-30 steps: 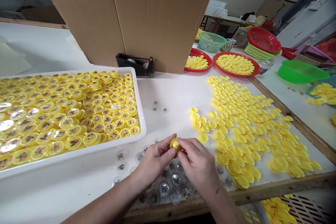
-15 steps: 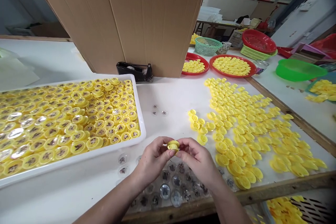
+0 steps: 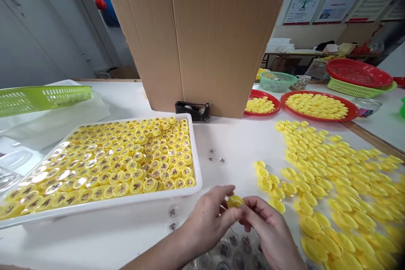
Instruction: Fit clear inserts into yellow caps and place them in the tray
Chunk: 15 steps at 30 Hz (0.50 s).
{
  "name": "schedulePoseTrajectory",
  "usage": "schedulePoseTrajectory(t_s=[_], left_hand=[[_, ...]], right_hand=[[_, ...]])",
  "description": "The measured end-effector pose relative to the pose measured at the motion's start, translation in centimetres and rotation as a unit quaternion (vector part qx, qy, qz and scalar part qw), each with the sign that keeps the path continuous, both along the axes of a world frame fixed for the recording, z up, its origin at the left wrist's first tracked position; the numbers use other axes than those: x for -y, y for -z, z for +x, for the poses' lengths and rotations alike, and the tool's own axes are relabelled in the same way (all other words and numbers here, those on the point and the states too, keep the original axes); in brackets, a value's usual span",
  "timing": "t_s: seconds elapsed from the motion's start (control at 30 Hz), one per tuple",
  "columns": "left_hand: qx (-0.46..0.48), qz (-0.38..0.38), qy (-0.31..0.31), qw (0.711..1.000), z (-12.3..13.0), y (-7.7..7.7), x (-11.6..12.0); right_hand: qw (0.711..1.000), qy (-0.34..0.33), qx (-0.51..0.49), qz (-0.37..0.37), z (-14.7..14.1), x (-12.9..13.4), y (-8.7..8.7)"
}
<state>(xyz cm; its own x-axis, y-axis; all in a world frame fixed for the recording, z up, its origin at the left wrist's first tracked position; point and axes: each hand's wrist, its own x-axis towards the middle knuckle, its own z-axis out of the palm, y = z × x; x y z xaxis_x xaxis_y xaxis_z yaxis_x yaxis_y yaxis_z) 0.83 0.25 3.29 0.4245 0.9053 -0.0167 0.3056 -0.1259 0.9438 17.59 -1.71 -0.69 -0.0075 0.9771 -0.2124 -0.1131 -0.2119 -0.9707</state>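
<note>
Assembly workshop: tray (image 3: 126, 202) packed with yellow discs (image 3: 122, 188), loose yellow parts (image 3: 343, 220) across worktable (image 3: 237, 139), wall posters (image 3: 306, 2).

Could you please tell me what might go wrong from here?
The small round yellow plastic piece sits at the fingertips of the left hand and right hand, so it could slip. If dropped, it might knock the clear round plastic discs below. Printed yellow round plastic pieces are heaped unevenly in the white rectangular plastic tray; a bump could topple some.

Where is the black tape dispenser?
In the head view, the tape dispenser sits just left of centre, before the cardboard, by the far right corner of the white tray.
</note>
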Motion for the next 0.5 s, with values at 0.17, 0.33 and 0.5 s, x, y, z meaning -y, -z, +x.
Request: schedulePoseTrajectory(t_s=[0.17, 0.33, 0.5], left_hand=[[-0.139, 0.214, 0.073, 0.964, -1.1, -2.3, -1.5], [-0.255, 0.251, 0.063, 0.932, -3.5, -3.4, -6.2], [-0.361, 0.215, -0.141, 0.896, -8.7, -4.1, -16.8]], right_hand=[[0.999, 0.019, -0.049, -0.012, -1.7, -1.2, -1.2], [0.994, 0.045, -0.101, -0.025, -2.3, -1.9, -1.6], [0.99, 0.119, -0.066, -0.028, -0.7, -2.5, 0.3]])
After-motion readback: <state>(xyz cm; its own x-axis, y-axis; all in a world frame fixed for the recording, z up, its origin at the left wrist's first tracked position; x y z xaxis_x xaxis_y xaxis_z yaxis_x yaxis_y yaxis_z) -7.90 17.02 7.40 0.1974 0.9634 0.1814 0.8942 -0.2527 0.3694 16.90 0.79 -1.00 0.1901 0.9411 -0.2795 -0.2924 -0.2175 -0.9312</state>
